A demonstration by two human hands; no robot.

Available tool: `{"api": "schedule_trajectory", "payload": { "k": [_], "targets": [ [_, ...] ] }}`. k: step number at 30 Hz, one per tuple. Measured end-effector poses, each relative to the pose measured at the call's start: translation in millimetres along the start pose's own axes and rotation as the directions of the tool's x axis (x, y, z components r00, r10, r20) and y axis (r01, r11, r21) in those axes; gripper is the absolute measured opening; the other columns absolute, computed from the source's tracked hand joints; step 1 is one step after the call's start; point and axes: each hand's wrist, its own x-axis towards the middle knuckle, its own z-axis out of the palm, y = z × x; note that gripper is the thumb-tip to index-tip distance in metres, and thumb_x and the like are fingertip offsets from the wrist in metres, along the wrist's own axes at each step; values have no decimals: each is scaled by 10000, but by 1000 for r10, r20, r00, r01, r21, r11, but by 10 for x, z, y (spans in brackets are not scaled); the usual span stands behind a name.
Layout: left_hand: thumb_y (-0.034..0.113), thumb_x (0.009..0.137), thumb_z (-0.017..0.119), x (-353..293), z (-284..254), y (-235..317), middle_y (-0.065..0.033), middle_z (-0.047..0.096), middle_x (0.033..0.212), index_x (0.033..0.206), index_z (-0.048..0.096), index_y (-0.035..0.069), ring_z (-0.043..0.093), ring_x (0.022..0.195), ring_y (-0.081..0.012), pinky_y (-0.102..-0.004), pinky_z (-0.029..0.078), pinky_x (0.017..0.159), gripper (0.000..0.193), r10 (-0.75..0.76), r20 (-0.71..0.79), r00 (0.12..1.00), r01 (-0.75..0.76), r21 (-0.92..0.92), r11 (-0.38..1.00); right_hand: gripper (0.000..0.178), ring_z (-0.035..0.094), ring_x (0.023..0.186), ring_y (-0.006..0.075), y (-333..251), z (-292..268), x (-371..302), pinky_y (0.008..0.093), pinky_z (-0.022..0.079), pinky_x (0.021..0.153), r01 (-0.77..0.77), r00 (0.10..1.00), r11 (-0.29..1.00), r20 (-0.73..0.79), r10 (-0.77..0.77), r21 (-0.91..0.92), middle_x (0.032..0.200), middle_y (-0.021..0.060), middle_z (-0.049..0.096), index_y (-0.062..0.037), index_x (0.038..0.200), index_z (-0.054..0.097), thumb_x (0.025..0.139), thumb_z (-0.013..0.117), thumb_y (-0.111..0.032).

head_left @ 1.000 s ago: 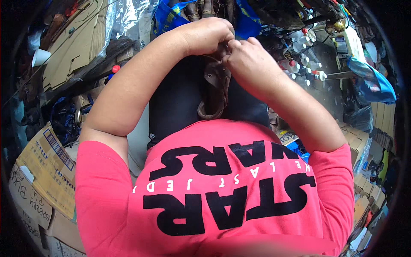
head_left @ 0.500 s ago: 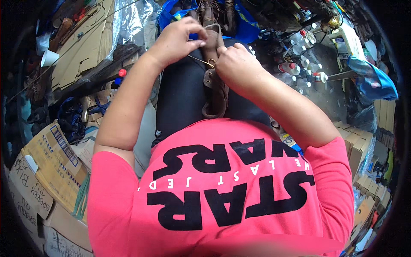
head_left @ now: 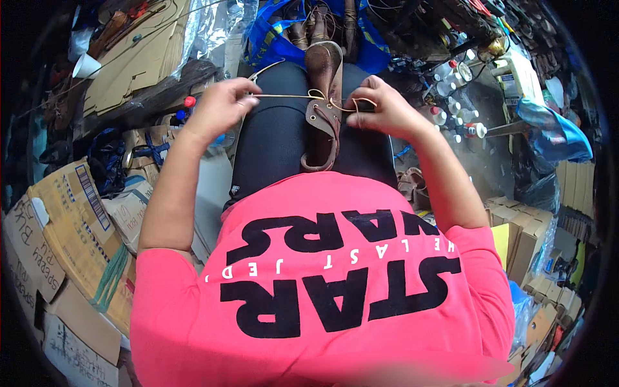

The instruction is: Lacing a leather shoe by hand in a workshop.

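A brown leather shoe upper with metal eyelets lies lengthwise between my thighs, its rounded toe end pointing away from me. A thin tan lace passes through the eyelets and forms small loops over them. To the left of the shoe upper, my left hand pinches one stretch of the lace, drawn taut over my dark trousers. My right hand is closed on the lace on the other side, where it bends around the fingers.
A blue patterned bag holding brown leather pieces stands beyond my knees. Several plastic bottles are at the right. Cardboard boxes are stacked at the left, with a white cup farther off.
My hands have moved apart from above the shoe upper, the left one leftward and nearer, the right one rightward. The lace is now stretched between them, and the toe end is uncovered.
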Motion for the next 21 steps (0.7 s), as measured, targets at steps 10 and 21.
{"api": "schedule_trajectory", "payload": {
  "k": [10,21],
  "targets": [
    [381,976,449,358,464,-124,-146,648,1027,930,632,47,573,1074,-333,-456,429,986,384,110,-136,985,-91,-933,-347,365,607,891,218,301,154,152,423,443,939,338,723,2,-261,640,941,912,70,631,-51,952,607,986,444,-376],
    [336,1018,367,425,463,8,22,280,522,638,371,128,255,456,-112,-292,352,596,433,-109,8,994,-5,-993,-117,458,281,506,124,261,187,-275,308,353,609,128,921,-103,-79,382,986,554,-12,296,-110,638,386,1003,399,-387]
  ]
}}
